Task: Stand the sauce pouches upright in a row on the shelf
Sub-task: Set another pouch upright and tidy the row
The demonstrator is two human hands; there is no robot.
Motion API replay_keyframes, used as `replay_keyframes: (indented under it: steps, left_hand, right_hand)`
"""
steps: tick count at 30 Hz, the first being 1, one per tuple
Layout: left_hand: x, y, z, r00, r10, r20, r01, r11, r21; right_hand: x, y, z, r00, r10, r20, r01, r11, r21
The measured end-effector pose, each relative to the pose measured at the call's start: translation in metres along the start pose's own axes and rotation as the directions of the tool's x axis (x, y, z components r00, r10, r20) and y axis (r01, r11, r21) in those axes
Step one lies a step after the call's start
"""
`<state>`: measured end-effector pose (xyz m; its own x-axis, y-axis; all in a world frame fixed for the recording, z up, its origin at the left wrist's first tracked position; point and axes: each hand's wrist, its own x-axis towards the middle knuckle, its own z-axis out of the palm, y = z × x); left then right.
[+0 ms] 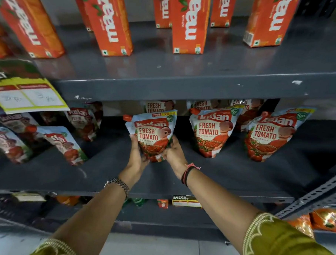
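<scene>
Grip: both hands clamp one ketchup pouch (154, 135) at its lower half, fingers pressed to its sides.
Left hand: the left hand (136, 157) cups the pouch's left edge, thumb up along the print.
Right hand: the right hand (174, 153) pinches the bottom right corner (fingertips partly hidden behind the foil).
Pouch position: upright on the middle shelf (223, 175), its base touching the shelf board, label facing out.
Neighbours to the right: a second pouch (213, 131) stands nearby, and a third pouch (273, 134) beyond it leans a little to the right.
Neighbours to the left: two blurred pouches (66, 145) stand turned at an angle, well apart from the held one.
Back row: more pouches (158, 106) stand behind, under the upper shelf's edge.
Upper shelf: orange juice cartons (189, 22) stand in a spaced row.
Tag: a yellow price card (27, 97) hangs at the left.
Wrists: a metal watch (117, 184) on the left, dark thread bands (186, 174) on the right.
</scene>
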<state>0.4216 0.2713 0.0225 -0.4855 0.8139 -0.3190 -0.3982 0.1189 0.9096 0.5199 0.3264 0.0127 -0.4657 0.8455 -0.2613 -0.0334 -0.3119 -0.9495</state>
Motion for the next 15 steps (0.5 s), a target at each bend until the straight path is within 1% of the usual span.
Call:
replay_keyframes:
  steps: [4, 6, 9, 10, 12, 15]
  left_hand:
    - [0.010, 0.001, 0.004, 0.998, -0.016, 0.055, 0.019, 0.999, -0.040]
    - [0.014, 0.000, 0.009, 0.998, -0.010, 0.063, 0.013, 0.999, -0.042]
    - [0.023, -0.005, 0.012, 0.997, 0.006, 0.072, -0.005, 1.000, -0.016]
    - [0.026, -0.007, 0.010, 0.999, 0.002, 0.048, -0.002, 1.000, -0.003]
    - [0.033, -0.011, -0.002, 0.999, -0.003, -0.042, 0.004, 1.000, 0.031]
    - [0.043, -0.020, -0.041, 0.978, 0.028, -0.209, -0.011, 0.996, 0.085]
  right_hand:
    - [0.015, 0.009, 0.000, 0.995, -0.054, -0.089, 0.054, 0.999, -0.007]
    - [0.026, 0.012, -0.006, 0.994, -0.051, -0.096, 0.049, 0.998, -0.027]
    - [0.037, 0.012, -0.015, 0.994, -0.047, -0.096, 0.037, 0.994, -0.105]
    - [0.038, 0.014, -0.017, 0.993, -0.034, -0.111, 0.019, 0.992, -0.128]
    - [0.042, 0.026, -0.020, 0.984, 0.033, -0.173, -0.065, 0.981, -0.184]
    - [0.040, 0.051, -0.014, 0.964, 0.058, -0.260, -0.149, 0.926, -0.346]
